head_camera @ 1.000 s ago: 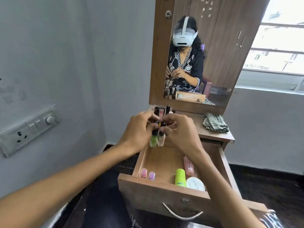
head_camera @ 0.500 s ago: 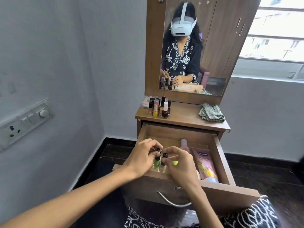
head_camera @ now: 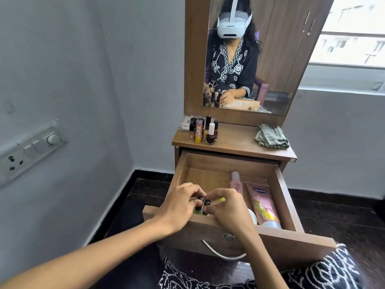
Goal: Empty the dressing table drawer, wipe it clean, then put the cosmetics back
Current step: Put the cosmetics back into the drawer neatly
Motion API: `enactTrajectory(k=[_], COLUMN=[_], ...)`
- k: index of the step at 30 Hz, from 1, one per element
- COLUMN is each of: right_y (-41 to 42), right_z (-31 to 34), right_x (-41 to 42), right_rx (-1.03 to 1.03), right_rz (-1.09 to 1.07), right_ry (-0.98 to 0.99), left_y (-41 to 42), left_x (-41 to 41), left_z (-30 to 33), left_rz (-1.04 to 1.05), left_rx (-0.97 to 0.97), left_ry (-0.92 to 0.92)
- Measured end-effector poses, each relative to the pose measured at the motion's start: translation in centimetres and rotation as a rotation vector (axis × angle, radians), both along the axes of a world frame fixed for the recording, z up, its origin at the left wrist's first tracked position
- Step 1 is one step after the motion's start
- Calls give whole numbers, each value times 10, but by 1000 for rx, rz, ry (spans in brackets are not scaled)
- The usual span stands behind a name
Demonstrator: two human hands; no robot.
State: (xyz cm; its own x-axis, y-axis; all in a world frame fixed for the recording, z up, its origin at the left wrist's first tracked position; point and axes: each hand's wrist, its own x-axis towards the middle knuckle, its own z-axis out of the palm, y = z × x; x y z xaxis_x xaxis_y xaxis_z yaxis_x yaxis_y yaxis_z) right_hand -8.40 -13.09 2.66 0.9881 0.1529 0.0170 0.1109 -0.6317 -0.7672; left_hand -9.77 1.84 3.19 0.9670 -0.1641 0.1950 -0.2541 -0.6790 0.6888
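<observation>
A: What is closest to us?

B: Two hands. The left hand (head_camera: 179, 205) and the right hand (head_camera: 226, 207) are close together at the near left corner of the open drawer (head_camera: 285, 207). Each one pinches a small bottle with a black cap (head_camera: 201, 198). The fingers curl round them. One bottle looks green lower down.

A: Are the bottles standing on the drawer floor?

B: I cannot tell. The hands hide the bottoms.

A: What else is in the drawer?

B: On the right lies a pink tube (head_camera: 263, 203). Just to its left lies a pink bottle (head_camera: 236, 182). A bit of white lid (head_camera: 252, 216) peeks out by the right hand.

A: And farther back?

B: The table top (head_camera: 233, 140). At its far left stands a bunch of little bottles (head_camera: 203, 131). On the right sits a crumpled cloth (head_camera: 270, 136). Behind it all is the mirror (head_camera: 275, 59).
</observation>
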Motion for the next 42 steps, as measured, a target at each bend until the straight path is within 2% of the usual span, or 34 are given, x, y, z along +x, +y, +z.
enactTrajectory(k=[9, 20, 31, 42], right_y=[2, 3, 2, 1], right_z=[-3, -4, -6, -7], right_x=[8, 11, 15, 10], right_rx=[-76, -75, -77, -7], right_rz=[3, 31, 65, 27], right_ry=[71, 91, 106, 15], left_y=[-6, -7, -7, -9], left_x=[0, 7, 9, 6], left_z=[4, 5, 6, 7], left_rz=[105, 139, 138, 145], left_rx=[81, 176, 219, 213], left_ry=[107, 207, 234, 205])
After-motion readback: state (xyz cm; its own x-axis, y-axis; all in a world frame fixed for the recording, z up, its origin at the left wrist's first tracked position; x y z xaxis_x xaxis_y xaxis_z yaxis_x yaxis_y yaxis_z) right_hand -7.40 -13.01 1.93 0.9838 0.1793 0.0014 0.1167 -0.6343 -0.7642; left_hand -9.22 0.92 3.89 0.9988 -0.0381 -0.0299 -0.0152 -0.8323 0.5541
